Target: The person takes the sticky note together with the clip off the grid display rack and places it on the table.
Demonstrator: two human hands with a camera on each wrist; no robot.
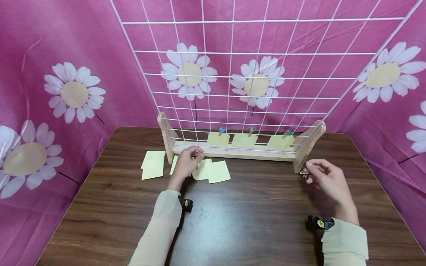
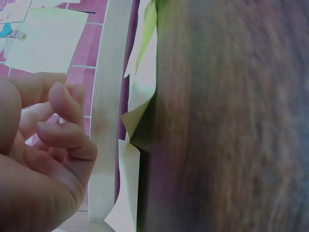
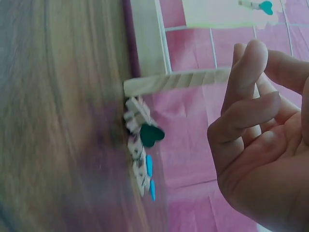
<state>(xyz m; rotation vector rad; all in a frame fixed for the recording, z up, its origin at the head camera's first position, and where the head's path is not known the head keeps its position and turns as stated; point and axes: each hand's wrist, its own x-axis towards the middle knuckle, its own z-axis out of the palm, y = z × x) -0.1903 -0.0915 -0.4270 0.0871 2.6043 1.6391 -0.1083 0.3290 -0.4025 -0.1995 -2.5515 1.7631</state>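
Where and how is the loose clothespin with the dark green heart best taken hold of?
Probably pinched at its dark green heart, from above and the right: the heart sticks up proud of the other clothespins, while the stand's wooden foot rises close on the left in the head view.

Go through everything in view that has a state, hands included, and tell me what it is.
Left hand: fingers bent, nothing visibly held
Right hand: fingers bent, nothing visibly held
Wire grid: standing in wooden base
Three notes: clipped to grid
Grid clips: fastened on those notes
Other notes: loose on table, some edges lifted
Loose clips: lying together
Pink cloth: hanging, creased
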